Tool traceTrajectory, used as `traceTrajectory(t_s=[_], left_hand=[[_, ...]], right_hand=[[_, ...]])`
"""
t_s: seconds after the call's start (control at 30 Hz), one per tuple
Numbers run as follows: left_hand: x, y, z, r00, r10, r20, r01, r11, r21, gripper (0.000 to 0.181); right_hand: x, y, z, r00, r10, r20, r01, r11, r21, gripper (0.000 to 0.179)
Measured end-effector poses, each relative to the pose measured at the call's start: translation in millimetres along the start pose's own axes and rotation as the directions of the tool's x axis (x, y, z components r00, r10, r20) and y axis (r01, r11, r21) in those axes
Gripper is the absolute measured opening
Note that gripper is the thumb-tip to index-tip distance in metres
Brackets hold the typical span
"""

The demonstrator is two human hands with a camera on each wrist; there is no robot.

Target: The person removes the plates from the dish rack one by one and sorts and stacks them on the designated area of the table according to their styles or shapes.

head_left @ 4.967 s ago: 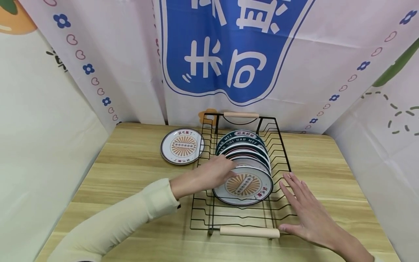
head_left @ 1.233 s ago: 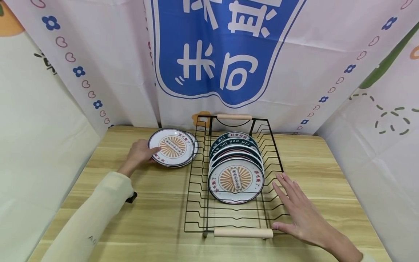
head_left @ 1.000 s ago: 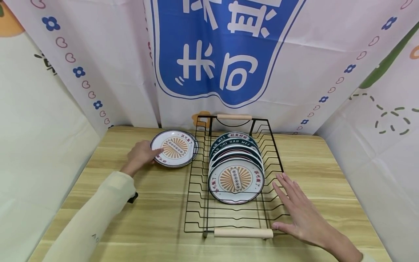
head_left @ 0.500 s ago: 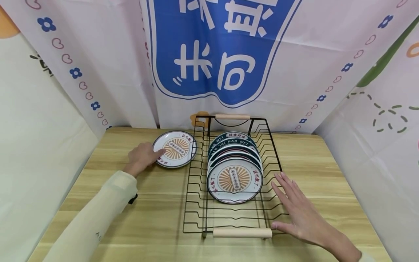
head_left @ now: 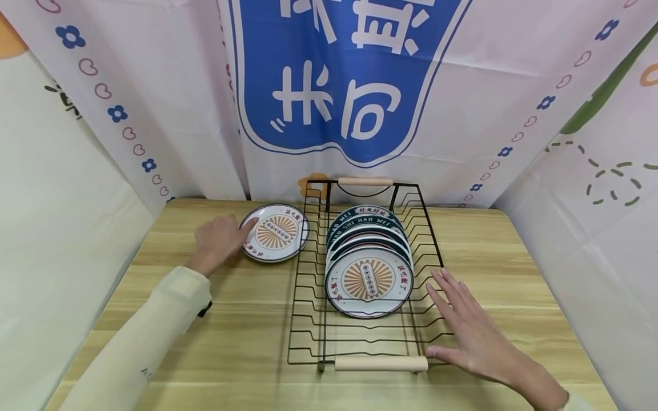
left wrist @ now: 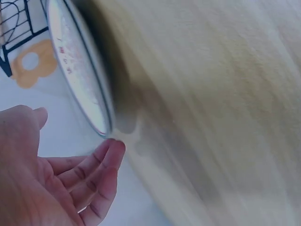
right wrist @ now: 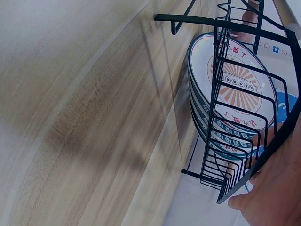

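White plates with an orange sunburst [head_left: 277, 234] lie stacked on the table, left of the black wire rack [head_left: 381, 363]. My left hand [head_left: 218, 240] is at the stack's left rim, thumb above the top plate. In the left wrist view, its loosely bent fingertips [left wrist: 115, 143] are beside the rim, and its thumb is apart from the plate. A row of plates leans in the rack: a white sunburst plate [head_left: 368, 282] in front, dark green ones [head_left: 367, 220] behind. My right hand [head_left: 478, 331] rests at the rack's right side with spread fingers.
The rack has a light wooden handle [head_left: 365, 182] at its far end and another at its near end. The wooden table [head_left: 241, 342] ends at a printed curtain [head_left: 205, 142] behind, with pale cloth walls at both sides.
My left hand carried a white plate from the rack's front leftward, laid it over the one on the table, then let go and drew its thumb up. My right hand stays at the rack.
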State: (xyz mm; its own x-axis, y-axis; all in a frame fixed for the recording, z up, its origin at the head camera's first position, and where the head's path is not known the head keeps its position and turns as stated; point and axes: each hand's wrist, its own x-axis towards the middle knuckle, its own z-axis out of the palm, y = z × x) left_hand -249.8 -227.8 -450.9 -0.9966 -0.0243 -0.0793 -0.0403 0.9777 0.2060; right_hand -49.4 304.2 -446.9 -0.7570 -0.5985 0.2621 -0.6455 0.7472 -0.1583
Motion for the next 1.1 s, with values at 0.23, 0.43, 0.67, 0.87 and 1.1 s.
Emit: traceTrajectory(t_s=[0.23, 0.43, 0.67, 0.87, 1.1], left_hand=[[-11.5, 32.4, -21.1, 0.992, 0.079, -0.095, -0.081, 0.997, -0.016, 0.078], [-24.3, 65.9, -38.1, 0.966, 0.206, -0.155, -0.211, 0.977, -0.016, 0.081], [-44.6, 103.7, -53.3, 0.915, 0.333, -0.228, -0.338, 0.941, 0.019, 0.07], [-69.0, 137.7, -65.9, 0.849, 0.45, -0.277, -0.453, 0.89, 0.059, 0.05], [-93.2, 170.8, -69.8, 0.786, 0.587, -0.195, -0.599, 0.801, -0.001, 0.033]], right_hand=[[-0.5, 0.3, -0.6, 1.0, -0.001, -0.001, 0.001, 1.0, 0.004, 0.111], [-1.6, 0.9, 0.6, 1.0, 0.0, -0.006, 0.0, 1.0, 0.005, 0.11], [-0.8, -0.3, -0.4, 1.0, 0.003, -0.004, -0.003, 1.0, 0.007, 0.11], [-0.5, -0.3, -0.7, 1.0, 0.007, 0.002, -0.007, 1.0, 0.006, 0.111], [-0.2, 0.7, 0.6, 1.0, 0.003, -0.001, -0.003, 1.0, 0.003, 0.111]])
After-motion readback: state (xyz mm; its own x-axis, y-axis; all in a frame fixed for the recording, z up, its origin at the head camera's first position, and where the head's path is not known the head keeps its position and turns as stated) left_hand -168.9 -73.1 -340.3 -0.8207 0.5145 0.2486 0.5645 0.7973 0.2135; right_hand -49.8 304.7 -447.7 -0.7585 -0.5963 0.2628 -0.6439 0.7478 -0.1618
